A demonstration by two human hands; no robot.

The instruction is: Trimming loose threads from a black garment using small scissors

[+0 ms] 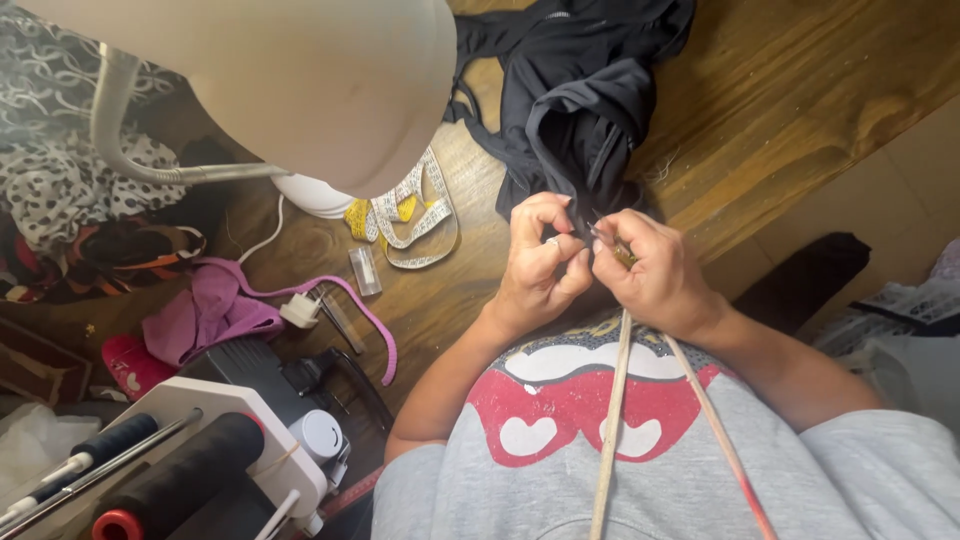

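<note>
My left hand (538,262) and my right hand (652,272) are close together at the near edge of a black garment (580,110) that lies on the wooden table (790,90). The left fingers pinch a fold of the black cloth. In my right hand is a small thin tool (612,244), its tip against the cloth between the two hands. What kind of tool it is I cannot tell. Two thin cords (612,420) hang down over my grey shirt.
A white lamp head (300,70) looms at top left. A measuring tape (410,215) lies beside it. Pink cloth (215,310), a white plug (300,310), patterned fabrics (60,190) and a machine with dark thread spools (200,470) fill the left side.
</note>
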